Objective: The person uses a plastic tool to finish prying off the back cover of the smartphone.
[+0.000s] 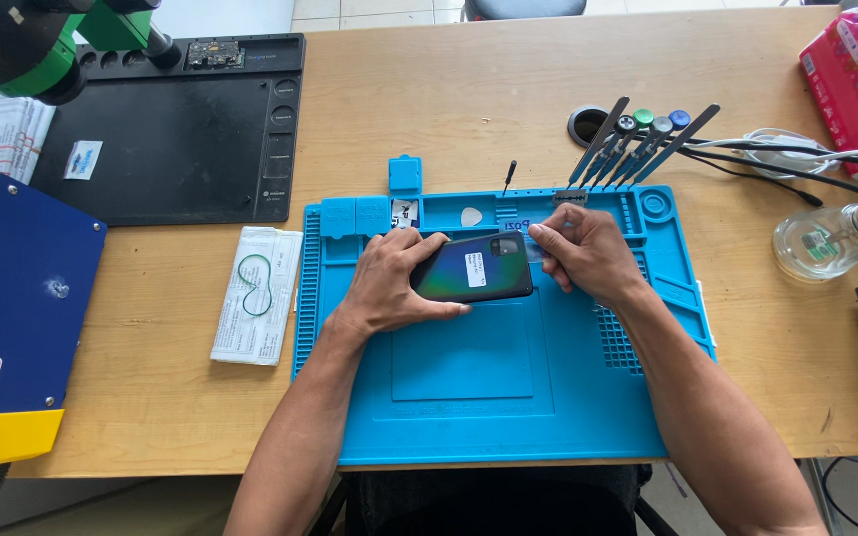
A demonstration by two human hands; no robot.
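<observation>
Nearest, at six o'clock on the counter [747, 328]: a blue silicone repair mat [469, 397], bare across its near half. Toward the mat's centre, a dark smartphone [474, 266], back up, a white sticker on its cover, lying tilted on the mat. At nine o'clock of the phone, the left hand [389, 283], its grip closed around the phone's left end, thumb along the near edge. At three o'clock, the right hand [588, 253], grip pinched on a thin translucent pry card [538, 238] pressed against the phone's right edge.

Risk, as a judgement: card driven too deep or levered hard, cracking the back cover or nicking what lies under it; a loose left hold, letting the phone skate across the mat.

Farther, at twelve o'clock: a white triangular pick [472, 215] and a small black screwdriver [509, 177] on the mat's top trays. At one o'clock, a fan of tweezers and precision drivers [638, 139]. At three o'clock, a clear glass bottle [826, 243]. At nine o'clock, a white packet [255, 293]; beyond it, at ten o'clock, a black work mat [171, 139].
</observation>
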